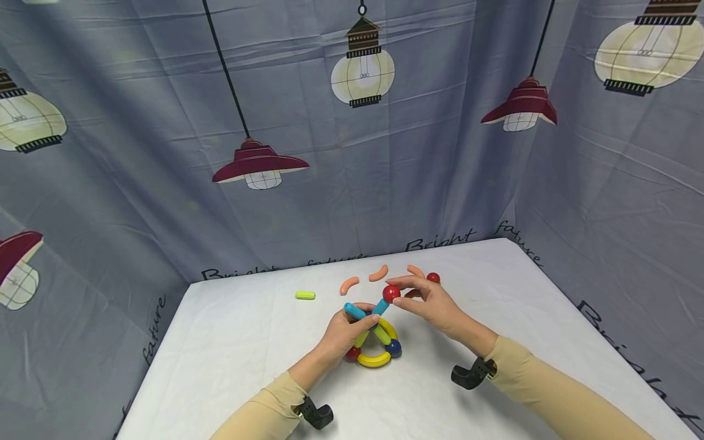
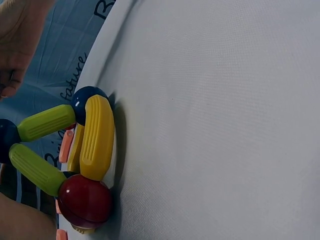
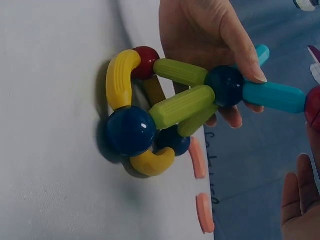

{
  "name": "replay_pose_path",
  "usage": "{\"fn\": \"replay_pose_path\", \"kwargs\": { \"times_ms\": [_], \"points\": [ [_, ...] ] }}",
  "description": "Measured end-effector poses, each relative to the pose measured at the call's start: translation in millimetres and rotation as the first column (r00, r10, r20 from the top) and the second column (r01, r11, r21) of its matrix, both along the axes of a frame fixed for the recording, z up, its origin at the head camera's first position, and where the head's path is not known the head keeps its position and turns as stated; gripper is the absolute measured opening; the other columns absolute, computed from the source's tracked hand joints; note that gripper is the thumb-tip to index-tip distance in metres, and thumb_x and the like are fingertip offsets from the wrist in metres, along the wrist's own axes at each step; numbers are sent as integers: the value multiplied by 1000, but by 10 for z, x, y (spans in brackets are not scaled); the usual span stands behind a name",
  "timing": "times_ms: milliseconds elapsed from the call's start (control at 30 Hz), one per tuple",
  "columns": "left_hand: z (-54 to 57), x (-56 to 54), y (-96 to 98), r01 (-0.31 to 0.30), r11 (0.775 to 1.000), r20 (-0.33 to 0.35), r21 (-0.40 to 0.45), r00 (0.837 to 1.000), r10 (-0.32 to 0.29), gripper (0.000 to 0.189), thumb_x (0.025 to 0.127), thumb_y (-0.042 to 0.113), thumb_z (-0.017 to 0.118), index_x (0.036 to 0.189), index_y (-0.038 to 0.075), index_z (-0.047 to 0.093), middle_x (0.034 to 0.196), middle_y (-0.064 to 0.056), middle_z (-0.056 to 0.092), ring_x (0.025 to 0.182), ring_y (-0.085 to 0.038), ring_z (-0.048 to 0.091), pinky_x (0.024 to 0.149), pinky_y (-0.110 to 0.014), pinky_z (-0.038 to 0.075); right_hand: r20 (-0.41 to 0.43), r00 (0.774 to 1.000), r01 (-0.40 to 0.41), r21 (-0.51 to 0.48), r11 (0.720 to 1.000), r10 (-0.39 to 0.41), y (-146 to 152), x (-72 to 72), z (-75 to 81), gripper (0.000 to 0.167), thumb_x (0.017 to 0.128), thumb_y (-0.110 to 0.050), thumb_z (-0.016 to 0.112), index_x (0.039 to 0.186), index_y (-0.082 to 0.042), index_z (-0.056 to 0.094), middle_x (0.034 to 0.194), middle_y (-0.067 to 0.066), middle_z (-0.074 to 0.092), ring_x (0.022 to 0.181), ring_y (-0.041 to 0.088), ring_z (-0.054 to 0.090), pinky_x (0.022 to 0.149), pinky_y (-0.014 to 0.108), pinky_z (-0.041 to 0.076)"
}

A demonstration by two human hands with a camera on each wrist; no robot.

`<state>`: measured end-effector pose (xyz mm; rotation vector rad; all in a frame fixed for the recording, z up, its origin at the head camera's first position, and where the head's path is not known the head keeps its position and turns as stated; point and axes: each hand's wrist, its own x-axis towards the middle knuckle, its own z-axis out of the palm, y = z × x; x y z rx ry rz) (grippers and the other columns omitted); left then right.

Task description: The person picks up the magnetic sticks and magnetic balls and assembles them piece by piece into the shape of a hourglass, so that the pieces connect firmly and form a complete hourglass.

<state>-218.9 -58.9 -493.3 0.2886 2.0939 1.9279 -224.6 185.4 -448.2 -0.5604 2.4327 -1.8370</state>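
A ball-and-stick toy frame stands on the table. Its base has curved yellow sticks, a red ball and dark blue balls. Green sticks rise from there to a dark blue top ball. My left hand grips the frame near this ball, its thumb against a light blue stick. Another light blue stick points up to the left. Between thumb and fingertips, my right hand pinches a red ball at the outer end of the first light blue stick.
Curved orange sticks lie behind the frame, with a loose red ball just beyond my right hand. A short green stick lies at back left. The white table ends at a printed grey-blue curtain.
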Motion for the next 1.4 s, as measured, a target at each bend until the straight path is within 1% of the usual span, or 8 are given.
{"fn": "replay_pose_path", "kwargs": {
  "times_ms": [233,367,467,567,700,833,1100,1400],
  "points": [
    [-8,4,-4,0,1000,-2,-3,1000,0,41,95,42,73,126,15,69,110,-3,70,100,-19,60,86,-34,48,0,1000,0,6,1000,0,-10,8,-12,41,94,-28,76,132,-16,69,165,14,24,125,34,54,92,42,50],
    [-17,7,-7,-2,1000,-1,-2,1000,2,40,95,42,73,125,15,69,109,-3,70,100,-19,59,84,-34,48,-20,1000,7,7,1000,-7,-14,-1,-7,42,94,-28,77,134,-19,68,148,11,50,144,32,35,96,43,49],
    [-20,7,-7,-3,1000,0,-5,1000,3,41,95,42,73,126,16,69,110,-3,70,100,-19,59,84,-34,48,-29,1000,13,8,1000,-13,-18,-9,-9,43,94,-29,77,135,-21,67,136,10,59,152,28,21,97,42,48],
    [-19,5,-8,-5,1000,0,-14,1000,5,41,95,43,72,126,16,69,111,-3,70,100,-19,59,84,-34,47,-17,1000,16,8,1000,-16,-20,-5,-14,45,93,-31,77,136,-19,67,148,9,49,140,32,41,94,38,51],
    [-13,2,-11,-8,1000,2,-24,1000,8,42,96,44,72,126,16,69,111,-3,69,100,-19,58,84,-34,47,5,1000,23,9,1000,-23,-36,1,-5,46,93,-35,77,136,-22,67,150,7,48,114,31,58,89,36,54],
    [-10,-1,-15,-2,1000,2,-17,1000,2,41,96,43,71,126,15,69,111,-3,70,101,-19,60,86,-34,48,15,999,31,4,1000,-31,-53,7,4,45,92,-36,78,135,-25,67,137,3,59,110,28,59,88,36,54],
    [0,1,-24,-2,999,5,-33,1000,3,42,95,45,72,127,17,69,113,-2,69,102,-19,59,86,-34,47,25,1000,9,-21,1000,-8,-52,-1,-19,48,94,-29,77,138,-17,65,130,9,61,108,30,60,89,33,54],
    [0,-1,-29,2,999,-4,-43,1000,-2,43,95,44,72,129,17,69,115,-2,69,105,-20,59,90,-36,48,23,1000,13,-11,1000,-13,-51,3,-24,47,93,-33,78,137,-23,66,125,5,65,108,30,60,89,37,54]
  ]
}}
